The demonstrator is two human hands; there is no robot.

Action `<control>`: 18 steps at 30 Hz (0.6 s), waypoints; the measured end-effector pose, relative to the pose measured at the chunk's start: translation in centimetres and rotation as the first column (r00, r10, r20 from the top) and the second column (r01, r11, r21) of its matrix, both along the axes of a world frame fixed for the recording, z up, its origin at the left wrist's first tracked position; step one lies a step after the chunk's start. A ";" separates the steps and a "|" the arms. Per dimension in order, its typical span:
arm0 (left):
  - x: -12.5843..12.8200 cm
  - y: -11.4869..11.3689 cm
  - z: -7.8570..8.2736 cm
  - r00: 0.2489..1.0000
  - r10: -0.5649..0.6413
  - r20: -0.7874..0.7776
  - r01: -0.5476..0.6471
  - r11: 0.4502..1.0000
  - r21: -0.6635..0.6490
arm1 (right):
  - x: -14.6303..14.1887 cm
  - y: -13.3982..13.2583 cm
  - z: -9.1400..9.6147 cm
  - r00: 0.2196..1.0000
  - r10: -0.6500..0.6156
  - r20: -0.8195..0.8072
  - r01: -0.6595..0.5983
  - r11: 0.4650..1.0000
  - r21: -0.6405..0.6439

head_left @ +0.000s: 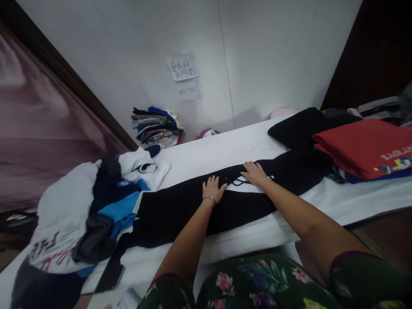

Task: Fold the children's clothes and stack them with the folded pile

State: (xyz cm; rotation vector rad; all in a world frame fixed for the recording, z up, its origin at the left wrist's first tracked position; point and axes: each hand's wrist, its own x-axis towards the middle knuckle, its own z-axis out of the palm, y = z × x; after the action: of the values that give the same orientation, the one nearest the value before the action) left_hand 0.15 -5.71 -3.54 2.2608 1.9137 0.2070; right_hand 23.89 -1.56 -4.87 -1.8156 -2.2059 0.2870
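A long black garment [174, 210] lies spread across the white-covered table in front of me, reaching from the left clothes pile to the folded clothes on the right. Near its middle a thin dark cord [238, 183] loops over a white gap; whether this is a top or trousers I cannot tell. My left hand [213, 189] rests flat on the black cloth, fingers spread, a bracelet at the wrist. Just right of the cord, my right hand [255, 173] lies palm down on the garment's upper edge, its fingers stretched out. Neither hand grips anything.
Loose clothes [71, 206] heap up at the left, with a phone [111, 277] near the front edge. Folded clothes stack [157, 126] against the wall. A red folded shirt [363, 146] tops a pile at the right. Handwritten paper notes [183, 68] hang on the wall.
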 end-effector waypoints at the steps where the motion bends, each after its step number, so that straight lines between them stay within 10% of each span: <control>1: 0.1 0.1 0.0 1.000 0.001 0.025 -0.001 1.000 -0.004 | 0.2 0.0 -0.3 1.000 -0.004 0.006 0.004 1.000 0.004; 8: -3.0 0.1 2.8 0.945 0.105 0.309 -0.104 0.994 -0.020 | 0.4 0.0 -0.5 0.999 -0.006 0.032 0.005 1.000 0.028; 18: -10.8 -3.9 0.4 0.950 0.311 -0.013 -0.311 0.950 0.009 | 1.7 1.0 -2.1 0.992 -0.018 0.121 0.017 1.000 0.016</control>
State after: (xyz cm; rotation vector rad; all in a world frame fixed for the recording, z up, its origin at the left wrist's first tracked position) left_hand -10.66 -9.58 -3.15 1.9552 2.2725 0.2382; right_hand 25.55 -0.53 -6.96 -1.8899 -2.2641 0.1600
